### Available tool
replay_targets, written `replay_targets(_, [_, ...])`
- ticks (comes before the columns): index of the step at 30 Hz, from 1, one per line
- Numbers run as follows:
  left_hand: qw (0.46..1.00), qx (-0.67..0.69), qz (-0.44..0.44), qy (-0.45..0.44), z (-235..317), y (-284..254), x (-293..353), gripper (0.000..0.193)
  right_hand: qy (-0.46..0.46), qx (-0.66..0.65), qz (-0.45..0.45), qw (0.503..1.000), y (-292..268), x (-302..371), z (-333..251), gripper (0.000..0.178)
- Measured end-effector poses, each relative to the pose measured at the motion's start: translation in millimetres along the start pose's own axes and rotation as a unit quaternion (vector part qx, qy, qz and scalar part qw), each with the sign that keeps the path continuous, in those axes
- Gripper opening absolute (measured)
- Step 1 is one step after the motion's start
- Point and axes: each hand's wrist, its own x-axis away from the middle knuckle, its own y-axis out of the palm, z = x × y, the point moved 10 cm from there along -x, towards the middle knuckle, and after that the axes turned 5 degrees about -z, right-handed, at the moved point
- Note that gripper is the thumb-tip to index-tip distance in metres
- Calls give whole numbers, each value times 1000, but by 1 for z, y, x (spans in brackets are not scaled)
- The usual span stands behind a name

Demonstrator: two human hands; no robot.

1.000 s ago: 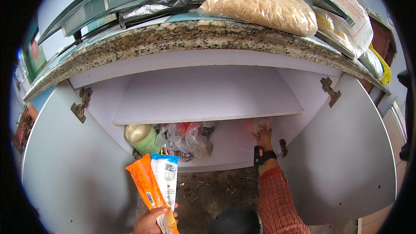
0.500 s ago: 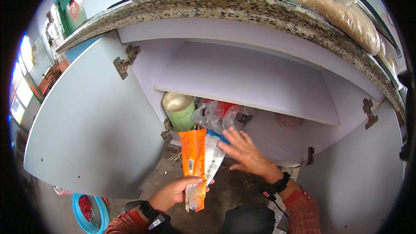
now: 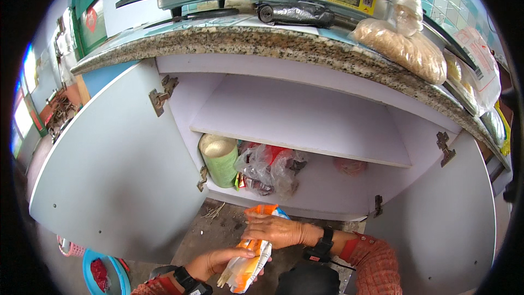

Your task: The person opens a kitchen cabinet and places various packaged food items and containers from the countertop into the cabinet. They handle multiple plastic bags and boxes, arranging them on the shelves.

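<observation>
In front of the cabinet opening, my left hand (image 3: 218,259) grips the lower part of a long orange plastic packet (image 3: 263,208) and a white one (image 3: 265,252) lying against it. Thin wooden sticks (image 3: 224,278) poke out at the near end. My right hand (image 3: 279,231) is closed over the packets' upper part, its fingers curled across the front and hiding their middle. Behind, on the cabinet floor, stand a green cylindrical container (image 3: 220,165) and a heap of clear plastic bags (image 3: 262,166) with something red inside.
Two grey cabinet doors (image 3: 120,164) (image 3: 436,213) stand swung outward on either side. A shelf (image 3: 300,117) crosses the cabinet under a speckled stone countertop (image 3: 234,41). Bagged brown food (image 3: 404,46) lies on the counter. A blue basin (image 3: 124,281) sits on the floor at left.
My right hand has moved from open beside the packets to closed over their upper part. The packets have come lower and nearer to me. The view has tilted up, showing more countertop.
</observation>
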Motion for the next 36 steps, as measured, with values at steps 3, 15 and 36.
replay_targets(3, [991,69,-115,16,15,22,1,87,45,2,51,998,-14,6,4,45])
replay_targets(15, [968,64,-166,179,56,9,7,76,462,-347,269,771,-100,58,123,43])
replay_targets(36, [949,59,-190,244,72,-40,36,64,332,-502,486,634,-159,-129,381,23])
